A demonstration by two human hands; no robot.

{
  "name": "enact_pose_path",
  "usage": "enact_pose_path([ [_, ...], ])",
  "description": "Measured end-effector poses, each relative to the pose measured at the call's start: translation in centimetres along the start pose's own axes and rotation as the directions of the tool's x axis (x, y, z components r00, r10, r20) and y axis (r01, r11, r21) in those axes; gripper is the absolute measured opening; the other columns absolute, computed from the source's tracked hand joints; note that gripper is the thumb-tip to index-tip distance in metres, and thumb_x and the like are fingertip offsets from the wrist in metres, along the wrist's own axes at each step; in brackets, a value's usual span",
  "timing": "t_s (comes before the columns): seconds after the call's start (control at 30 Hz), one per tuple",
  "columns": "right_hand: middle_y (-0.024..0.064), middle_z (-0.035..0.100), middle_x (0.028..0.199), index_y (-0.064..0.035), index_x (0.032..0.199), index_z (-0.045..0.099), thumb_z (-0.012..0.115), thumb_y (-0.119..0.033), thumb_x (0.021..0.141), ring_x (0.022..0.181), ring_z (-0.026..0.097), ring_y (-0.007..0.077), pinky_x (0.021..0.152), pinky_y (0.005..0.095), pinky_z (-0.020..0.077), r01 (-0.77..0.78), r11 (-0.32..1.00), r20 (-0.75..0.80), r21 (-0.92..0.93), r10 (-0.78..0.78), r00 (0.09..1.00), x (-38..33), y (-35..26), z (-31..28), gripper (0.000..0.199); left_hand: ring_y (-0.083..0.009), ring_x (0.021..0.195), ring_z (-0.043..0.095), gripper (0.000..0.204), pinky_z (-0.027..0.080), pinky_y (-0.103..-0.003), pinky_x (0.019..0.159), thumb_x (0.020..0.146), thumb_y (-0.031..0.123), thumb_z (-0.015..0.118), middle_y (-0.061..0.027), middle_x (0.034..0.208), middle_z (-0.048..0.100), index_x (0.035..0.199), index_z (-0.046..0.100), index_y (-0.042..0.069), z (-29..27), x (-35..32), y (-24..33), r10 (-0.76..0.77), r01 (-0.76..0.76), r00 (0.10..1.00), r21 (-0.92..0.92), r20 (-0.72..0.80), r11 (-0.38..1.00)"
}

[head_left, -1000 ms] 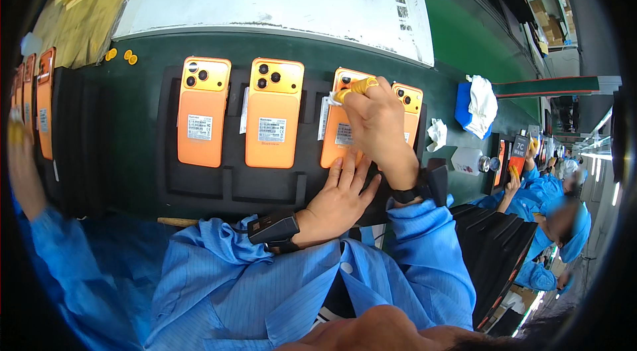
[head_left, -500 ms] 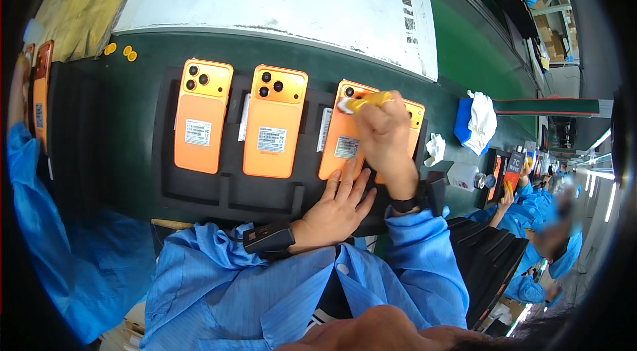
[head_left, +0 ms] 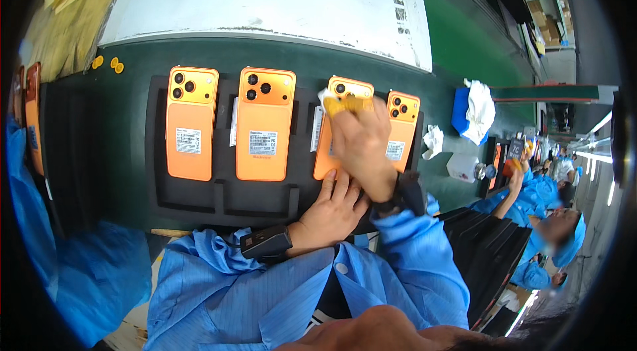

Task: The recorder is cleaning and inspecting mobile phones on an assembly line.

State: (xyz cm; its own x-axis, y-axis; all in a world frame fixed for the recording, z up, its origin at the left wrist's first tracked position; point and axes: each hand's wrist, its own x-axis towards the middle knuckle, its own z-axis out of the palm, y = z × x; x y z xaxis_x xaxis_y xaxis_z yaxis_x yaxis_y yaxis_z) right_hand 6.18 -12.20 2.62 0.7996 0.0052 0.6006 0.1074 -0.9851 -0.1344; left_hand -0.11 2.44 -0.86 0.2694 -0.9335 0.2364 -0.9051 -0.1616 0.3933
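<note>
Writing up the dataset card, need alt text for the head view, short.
A person in blue sleeves presses the right hand, holding a small yellow piece, against the camera end of the third orange phone of four lying back-up in a black tray, while the left hand rests at that phone's lower end. The tray sits on a green belt; a white cloth lies to the right.

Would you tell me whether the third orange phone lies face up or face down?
Face down: the third orange phone shows its camera cluster and back label, like its neighbours.

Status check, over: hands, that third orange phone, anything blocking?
Right hand wiping third orange phone with yellow cloth. Left hand steadying its lower end. Nothing blocking.
</note>
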Motion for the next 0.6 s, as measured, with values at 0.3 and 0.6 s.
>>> enact_pose_path([
  [0.3, 0.0108, 0.055, 0.079, -0.0076, 0.070, 0.063, 0.073, -0.004, 0.070, 0.073, 0.056, 0.0298, 0.061, 0.0415, 0.0430, -0.077, 0.996, 0.009, 0.050, 0.077, 0.997, -0.6, -0.4, -0.4, 0.011, -0.0586, 0.137, 0.031, 0.044, 0.036, -0.061, 0.107, 0.093, 0.027, 0.047, -0.0289, 0.142, 0.045, 0.130, 0.059, 0.007, -0.5, 0.0, -0.1, 0.044, -0.047, 0.991, 0.017, 0.124, 0.999],
  [0.6, 0.0115, 0.056, 0.075, -0.0077, 0.070, 0.065, 0.074, -0.004, 0.071, 0.067, 0.056, 0.0315, 0.060, 0.0438, 0.0452, -0.127, 0.982, -0.058, 0.137, 0.136, 0.989, -1.7, -0.1, 0.0, 0.010, -0.0555, 0.133, 0.037, 0.041, 0.038, -0.060, 0.105, 0.092, 0.026, 0.048, -0.0282, 0.137, 0.049, 0.124, 0.063, 0.007, -0.3, 0.0, -0.2, 0.024, -0.023, 0.996, -0.017, 0.084, 1.000],
])
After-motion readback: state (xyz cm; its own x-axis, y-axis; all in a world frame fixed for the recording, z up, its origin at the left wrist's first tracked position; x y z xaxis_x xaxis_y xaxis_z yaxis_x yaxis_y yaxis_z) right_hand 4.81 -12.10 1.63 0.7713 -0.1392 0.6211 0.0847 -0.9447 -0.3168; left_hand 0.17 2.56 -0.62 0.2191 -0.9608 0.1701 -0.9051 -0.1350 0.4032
